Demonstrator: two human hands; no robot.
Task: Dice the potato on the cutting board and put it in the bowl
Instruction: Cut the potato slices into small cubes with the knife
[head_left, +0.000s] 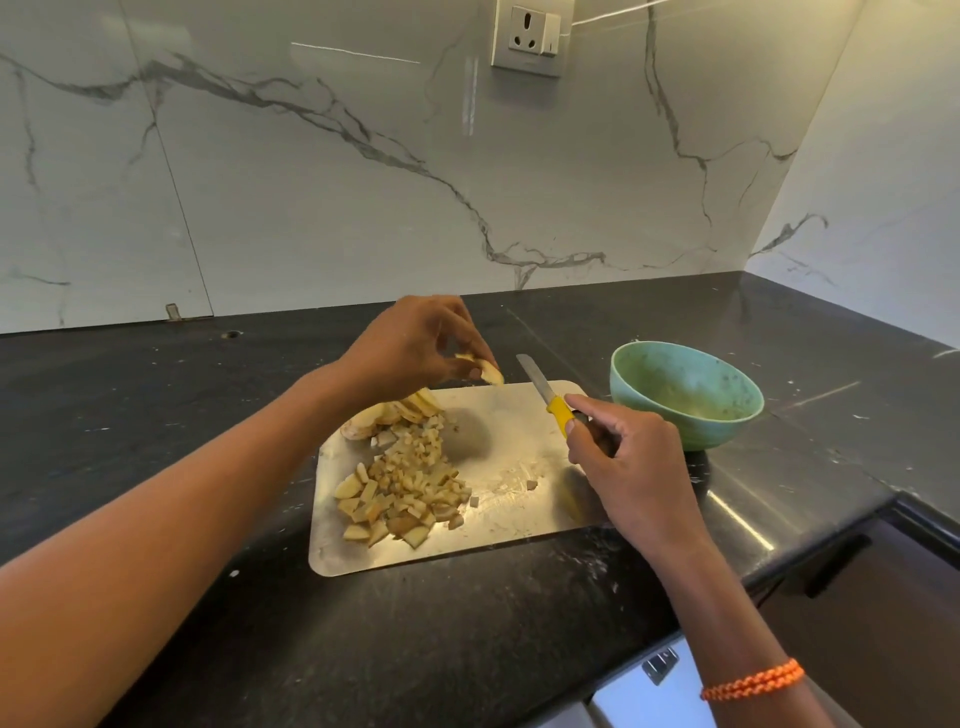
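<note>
You had a dark, white-flecked tabletop under everything. The metal cutting board lay flat on it, and the green bowl stood just beyond that board's far right corner.

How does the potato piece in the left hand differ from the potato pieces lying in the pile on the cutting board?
The potato slice is one larger curved piece; the diced pile is many small chunks. The slice is pinched in the left hand above the far edge of the cutting board; the pile rests on the board's left half. The slice is not yet diced; the pile is mostly cut. Both are pale yellow potato, and neither is in the bowl.
</note>
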